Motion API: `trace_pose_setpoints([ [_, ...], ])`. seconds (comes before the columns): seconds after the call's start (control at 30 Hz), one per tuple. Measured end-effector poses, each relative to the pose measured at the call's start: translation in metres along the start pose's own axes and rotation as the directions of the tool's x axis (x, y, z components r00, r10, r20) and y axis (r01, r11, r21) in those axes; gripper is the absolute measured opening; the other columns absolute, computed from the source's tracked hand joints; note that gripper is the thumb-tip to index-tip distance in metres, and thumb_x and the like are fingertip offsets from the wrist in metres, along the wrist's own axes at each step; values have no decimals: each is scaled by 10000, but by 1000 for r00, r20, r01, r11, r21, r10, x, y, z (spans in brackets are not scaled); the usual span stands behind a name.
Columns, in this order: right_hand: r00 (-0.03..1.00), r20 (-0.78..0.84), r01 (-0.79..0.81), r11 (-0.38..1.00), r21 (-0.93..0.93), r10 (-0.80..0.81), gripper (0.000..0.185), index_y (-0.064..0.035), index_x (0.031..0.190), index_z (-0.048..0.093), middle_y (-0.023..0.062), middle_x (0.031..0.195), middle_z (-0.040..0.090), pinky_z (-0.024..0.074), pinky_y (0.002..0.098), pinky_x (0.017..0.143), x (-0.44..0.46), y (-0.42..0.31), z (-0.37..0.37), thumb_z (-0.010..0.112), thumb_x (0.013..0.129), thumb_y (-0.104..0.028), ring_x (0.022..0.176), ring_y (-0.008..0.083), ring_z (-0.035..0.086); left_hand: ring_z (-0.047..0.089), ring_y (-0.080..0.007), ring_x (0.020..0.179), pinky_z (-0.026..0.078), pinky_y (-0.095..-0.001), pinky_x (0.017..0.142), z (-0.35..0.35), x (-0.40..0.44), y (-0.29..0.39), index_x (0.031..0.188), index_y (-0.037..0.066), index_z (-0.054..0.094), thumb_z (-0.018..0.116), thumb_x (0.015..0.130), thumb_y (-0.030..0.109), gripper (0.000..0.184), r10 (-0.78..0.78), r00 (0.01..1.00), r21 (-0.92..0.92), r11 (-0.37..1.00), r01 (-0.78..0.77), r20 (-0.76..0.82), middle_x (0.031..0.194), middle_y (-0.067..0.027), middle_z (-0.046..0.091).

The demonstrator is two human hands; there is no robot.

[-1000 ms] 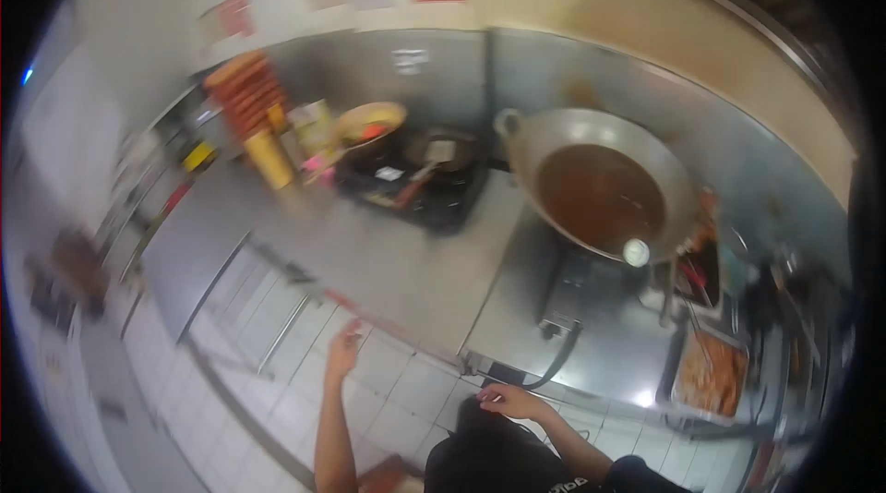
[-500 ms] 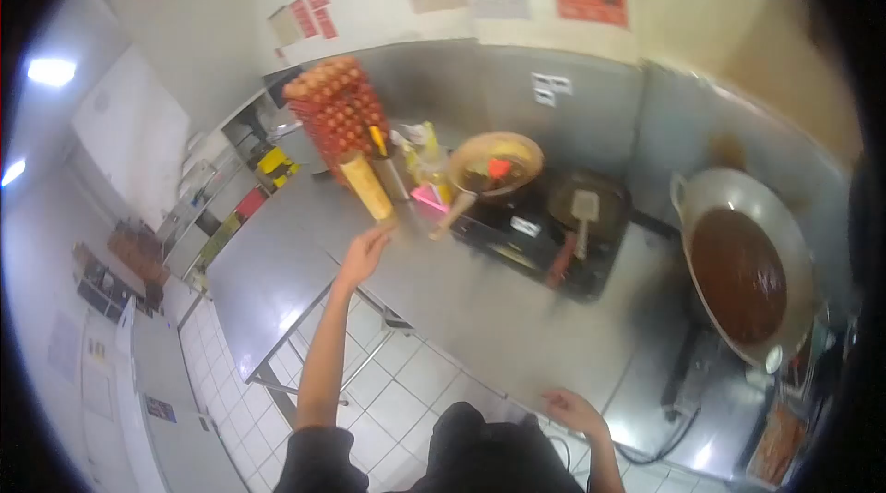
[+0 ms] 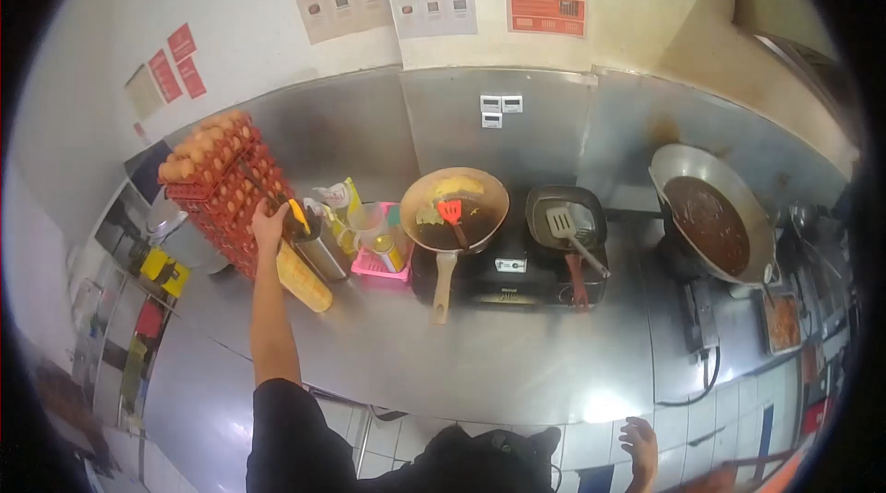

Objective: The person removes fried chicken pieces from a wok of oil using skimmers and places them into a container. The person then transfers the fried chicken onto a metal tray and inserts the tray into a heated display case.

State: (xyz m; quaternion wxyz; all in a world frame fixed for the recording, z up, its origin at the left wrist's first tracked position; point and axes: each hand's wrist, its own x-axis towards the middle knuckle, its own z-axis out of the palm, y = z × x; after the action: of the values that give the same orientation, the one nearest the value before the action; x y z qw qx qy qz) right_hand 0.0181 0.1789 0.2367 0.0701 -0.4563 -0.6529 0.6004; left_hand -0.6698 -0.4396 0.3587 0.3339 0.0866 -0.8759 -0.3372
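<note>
My left hand is closed at the top of a tall container of yellow liquid. From its fingers a thin dark utensil handle slants up in front of the stacked egg trays; the utensil's other end is hidden. Just right of this hand, a tall metal canister holds a tool with a yellow-orange handle. My right hand hangs low in front of the counter edge, fingers apart, holding nothing.
On the black stove sit a frying pan with a red spatula and a square pan with a slotted turner. A pink basket stands left of them. A large wok of brown liquid is at right.
The view has swung left to right toward the stove. My left hand has moved from in front of the yellow container to its top and closed on the dark handle. The right hand stays low.
</note>
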Motion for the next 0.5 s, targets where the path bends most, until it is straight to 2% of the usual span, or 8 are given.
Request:
trace_pose_setpoints([
  [0.07,999,-29,-43,997,70,45,376,-60,1173,617,64,948,642,481,312,696,-34,3,27,636,850,-250,788,170,617,646,-252,1010,524,-355,896,16,26,-14,1324,-8,551,801,782,264,656,225,970,-311,932,-189,86,1141,-176,669],
  [0.1,999,-4,-36,995,90,37,354,-58,1177,622,61,969,648,487,310,705,-52,4,35,620,860,-215,803,169,618,646,-208,973,562,-305,779,23,31,-25,1279,-7,582,765,829,186,522,148,971,-394,917,-63,190,1085,-150,673],
  [0.13,999,33,-35,994,103,32,335,-57,1180,627,58,989,654,492,308,714,-71,2,44,604,869,-181,819,168,619,646,-208,973,562,-305,779,25,29,-19,1279,-7,582,765,829,186,522,147,968,-390,919,-58,202,1085,-150,673],
  [0.17,992,88,-104,986,133,93,307,-23,1258,568,37,1020,601,462,231,800,-87,-17,59,586,973,-134,961,138,559,649,-184,935,562,-278,729,23,33,-15,1221,-12,605,738,850,146,425,143,947,-514,857,27,288,1066,-134,669],
  [0.2,988,113,-120,986,115,107,307,-23,1258,568,37,1020,601,462,231,800,-91,-8,68,586,973,-134,961,138,559,652,-160,897,562,-251,679,19,35,-17,1164,-17,627,712,871,105,328,139,920,-609,783,124,366,1048,-117,665],
  [0.3,987,86,-152,963,222,136,326,-24,1284,561,51,1015,614,478,233,810,-94,35,89,550,987,-158,945,142,574,645,-121,724,548,-241,627,11,51,-15,1036,-11,645,685,886,72,176,329,830,-611,792,18,451,896,-62,658],
  [0.37,996,93,-1,1000,20,-1,361,-26,1285,559,71,1031,624,487,231,827,-96,49,97,573,973,-206,938,140,574,637,-112,672,541,-236,609,0,68,-9,1020,-7,643,687,886,79,165,365,774,-565,825,-12,517,853,-49,655],
  [0.5,972,180,-170,979,111,149,397,-30,1313,541,70,1056,622,489,207,833,-97,53,113,620,963,-202,968,135,575,620,-110,626,519,-232,580,-22,93,18,1023,0,648,675,891,94,165,345,719,-496,868,0,603,801,-40,649],
])
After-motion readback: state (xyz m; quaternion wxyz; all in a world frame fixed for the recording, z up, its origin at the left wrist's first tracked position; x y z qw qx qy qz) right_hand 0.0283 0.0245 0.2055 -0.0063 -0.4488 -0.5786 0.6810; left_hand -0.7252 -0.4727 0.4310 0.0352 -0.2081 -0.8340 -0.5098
